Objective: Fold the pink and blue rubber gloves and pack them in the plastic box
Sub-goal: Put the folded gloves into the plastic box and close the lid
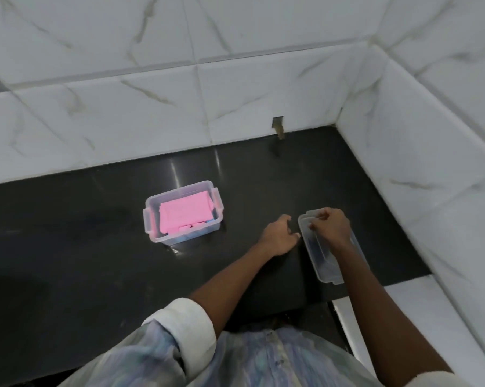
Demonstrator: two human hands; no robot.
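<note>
Gloves were already in the clear plastic box [183, 216], which sat mid-counter, left of both hands. Folded pink glove [184, 214] lay flat on top, filling most of the opening; a sliver of the blue glove [209, 220] peeked out at the near right, underneath. Rubber looked soft and floppy, likely springy enough to push up against a lid, so it might need pressing down. Box was open, latch tabs at its ends.

Clear lid [323, 256] lay on the counter to the right, long axis running near to far. Thin rigid plastic, probably light and a bit slippery on the polished top; best taken by its long rims. Right hand [330, 226] was over the lid's far end, fingers curled at the rim and apparently pinching it, though the exact contact was blurred. Left hand [280, 234] sat just beside the lid's left edge, fingers loosely bent, holding nothing, fingertips about touching the rim.

Judged stage: packing done, lid not yet on.

Counter [82, 247] was glossy black stone, hard and reflective. White marbled tile wall [152, 107] ran along the far side and returned down the right, forming a corner. Small dark notch [278, 127] showed at the far wall's base. Rolled white cuff [184, 322] and pale patterned shirt filled the near edge.
</note>
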